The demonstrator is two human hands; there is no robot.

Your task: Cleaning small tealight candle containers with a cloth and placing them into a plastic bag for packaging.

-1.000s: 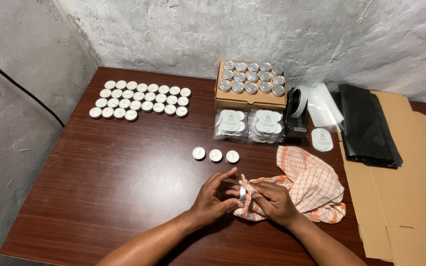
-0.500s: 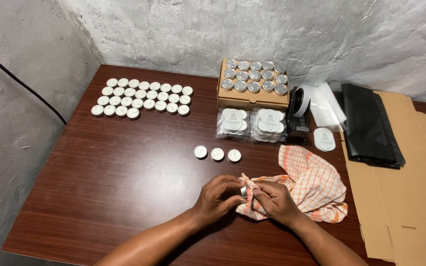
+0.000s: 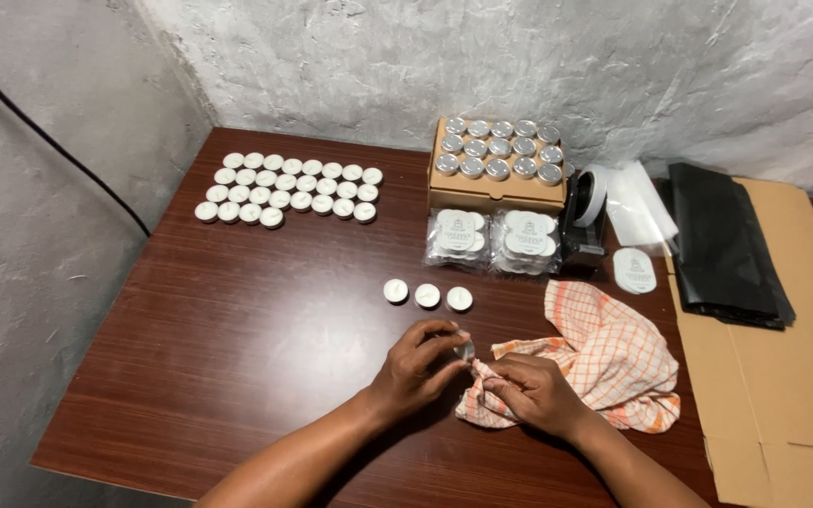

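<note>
My left hand (image 3: 418,365) pinches a small silver tealight cup (image 3: 466,350) just above the dark wooden table (image 3: 237,320). My right hand (image 3: 531,393) grips a bunched corner of an orange-and-white checked cloth (image 3: 613,362) and presses it against the cup. The cloth's remaining part lies spread on the table to the right. Three white tealights (image 3: 427,295) stand in a short row just beyond my hands.
Several rows of white tealights (image 3: 284,186) sit at the back left. A cardboard box topped with silver tealights (image 3: 498,160) stands at the back, two clear packs (image 3: 496,238) before it. A tape dispenser (image 3: 583,221), black bags (image 3: 722,245) and flat cardboard (image 3: 783,376) lie right.
My hands have stayed together at the table's front. The cup has turned a little in my left fingers while the cloth corner rubs against it.
</note>
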